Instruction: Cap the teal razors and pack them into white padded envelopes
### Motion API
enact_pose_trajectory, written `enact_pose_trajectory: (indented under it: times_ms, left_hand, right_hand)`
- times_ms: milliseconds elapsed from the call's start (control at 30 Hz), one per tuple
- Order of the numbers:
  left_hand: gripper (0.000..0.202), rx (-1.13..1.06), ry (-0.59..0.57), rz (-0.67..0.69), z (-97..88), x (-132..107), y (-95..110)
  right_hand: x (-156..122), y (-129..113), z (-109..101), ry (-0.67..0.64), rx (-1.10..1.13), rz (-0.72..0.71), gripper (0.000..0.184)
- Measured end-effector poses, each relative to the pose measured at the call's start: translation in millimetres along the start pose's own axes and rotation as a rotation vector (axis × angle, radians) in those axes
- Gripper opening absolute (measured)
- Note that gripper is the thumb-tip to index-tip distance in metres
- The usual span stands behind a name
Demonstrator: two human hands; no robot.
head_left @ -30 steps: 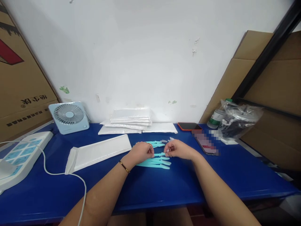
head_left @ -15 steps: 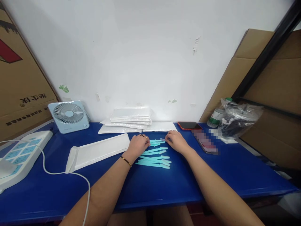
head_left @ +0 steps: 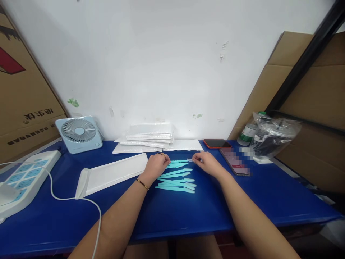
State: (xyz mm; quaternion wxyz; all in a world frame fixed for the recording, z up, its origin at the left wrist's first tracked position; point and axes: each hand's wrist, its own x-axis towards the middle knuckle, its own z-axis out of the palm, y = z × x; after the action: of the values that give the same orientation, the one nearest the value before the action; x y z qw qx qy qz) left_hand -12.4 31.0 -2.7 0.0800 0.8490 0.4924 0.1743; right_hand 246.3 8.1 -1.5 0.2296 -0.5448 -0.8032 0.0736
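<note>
Several thin teal plastic sticks lie in a loose row on the blue table. My left hand has its fingers curled and pinched on the left end of the farthest teal stick. At that stick's right end my right hand pinches a small clear cap. An open white bubble mailer lies just left of my left hand.
A stack of white mailers sits by the wall. A small blue fan and a white power strip with a cord are at the left. Two phones, a bottle and a plastic bag are at the right. Cardboard leans on both sides.
Both hands left the middle of the row and moved back to the farthest stick. The right hand now pinches the clear piece at its tip.
</note>
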Motion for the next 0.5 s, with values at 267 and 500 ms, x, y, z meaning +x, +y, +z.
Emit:
enact_pose_trajectory:
  times_ms: [267,500]
  left_hand:
    - [0.022,-0.020,-0.016,0.086,-7.2,-4,11]
    - [0.019,-0.007,-0.114,0.087,-7.1,-8,11]
  right_hand:
    - [-4,-23,-7,-0.063,0.094,-0.042,0.015]
    - [-10,7,-20,-0.101,0.185,0.129,0.014]
